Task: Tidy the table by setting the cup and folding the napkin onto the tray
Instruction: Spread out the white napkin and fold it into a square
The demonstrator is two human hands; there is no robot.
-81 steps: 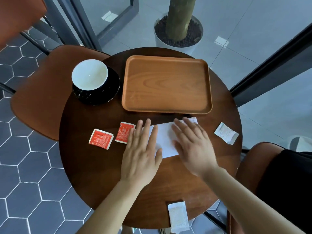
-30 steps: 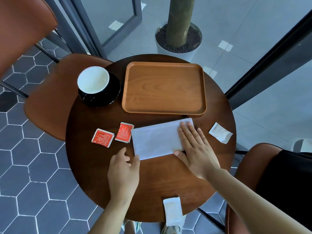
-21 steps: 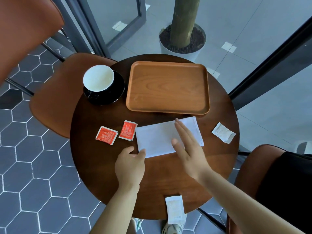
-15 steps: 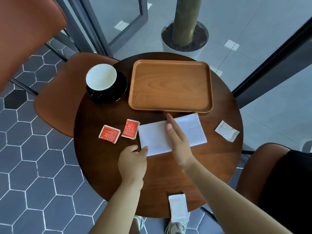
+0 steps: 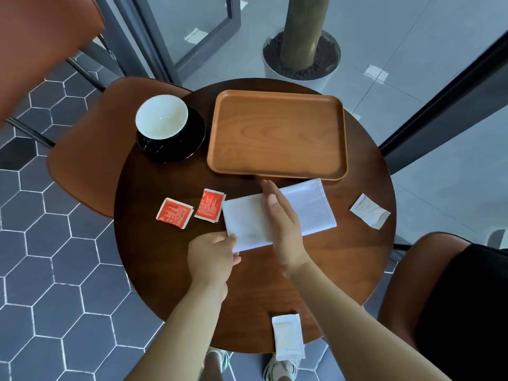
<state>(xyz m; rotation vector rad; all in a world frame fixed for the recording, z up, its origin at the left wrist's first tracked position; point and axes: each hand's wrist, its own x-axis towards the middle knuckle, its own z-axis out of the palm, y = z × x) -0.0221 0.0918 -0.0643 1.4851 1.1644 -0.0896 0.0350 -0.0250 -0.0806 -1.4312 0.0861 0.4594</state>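
A white napkin point(image 5: 308, 207), folded into a long strip, lies on the round wooden table point(image 5: 154, 251) just below the wooden tray point(image 5: 277, 133). My left hand point(image 5: 213, 254) pinches the napkin's near-left corner. With straight fingers, my right hand point(image 5: 283, 224) stands edge-on across the middle of the napkin. An empty white cup point(image 5: 161, 116) sits on a black saucer point(image 5: 192, 141) left of the tray. Nothing lies on the tray.
Two red sachets point(image 5: 174, 213) point(image 5: 210, 205) lie left of the napkin. One white packet point(image 5: 369, 211) rests at the right edge, another point(image 5: 288, 340) at the near edge. Brown chairs stand on the left point(image 5: 88, 149) and right point(image 5: 406, 284). A potted trunk point(image 5: 301, 50) stands behind.
My right hand slid from the napkin's right end to its middle and turned edge-on. My left hand moved up and took the near-left corner.
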